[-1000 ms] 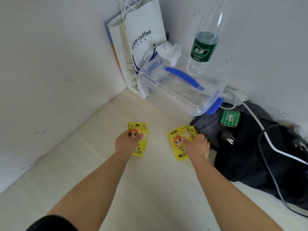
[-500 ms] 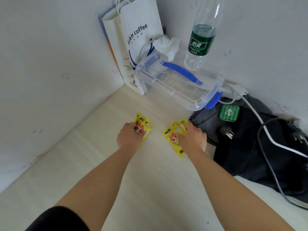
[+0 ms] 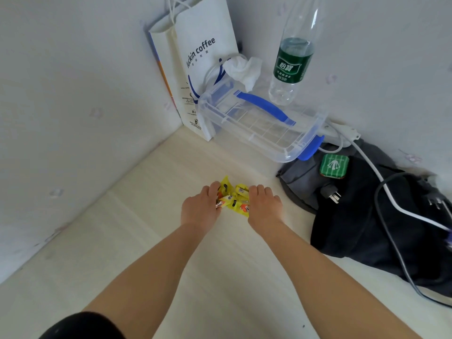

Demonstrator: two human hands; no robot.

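So, update | left hand [image 3: 199, 211] and right hand [image 3: 265, 206] have slid together, fingers curled round the yellow packets [image 3: 234, 200] | 2 piles now 1 heap, mid-floor [image 3: 159, 253] toward the far corner | gathering looks nearly done

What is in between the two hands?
In the head view, a bunch of yellow packets sits between the left hand and the right hand, held by both.

Glossy yellow packets [image 3: 235, 203], seemingly plastic, on pale matt wood-look floor [image 3: 151, 231].
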